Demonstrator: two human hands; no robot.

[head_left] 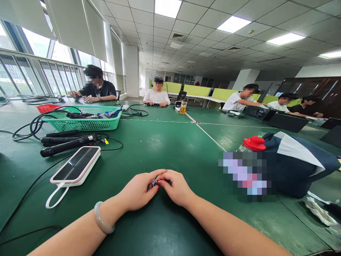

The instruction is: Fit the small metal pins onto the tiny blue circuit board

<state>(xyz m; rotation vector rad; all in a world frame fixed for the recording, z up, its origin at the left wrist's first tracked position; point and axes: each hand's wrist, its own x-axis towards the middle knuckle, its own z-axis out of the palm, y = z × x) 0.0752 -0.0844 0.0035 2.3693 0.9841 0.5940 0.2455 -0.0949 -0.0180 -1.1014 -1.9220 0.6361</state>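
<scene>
At the near middle of the green table, my left hand and my right hand meet with curled fingers, fingertips touching. Pinched between them is a small dark object with pale markings; most of it is hidden by the fingers, and its kind does not show. My left thumb and fingers close round it, and my right thumb presses at its right side. A pale bangle circles my left wrist. To the left lies a phone on a white power bank with a looped white cable.
Black handheld tools and cables lie behind the phone, before a green basket of items. A dark blue bag and red-lidded bottle stand to the right. A drink bottle is farther back. Several people sit around the table.
</scene>
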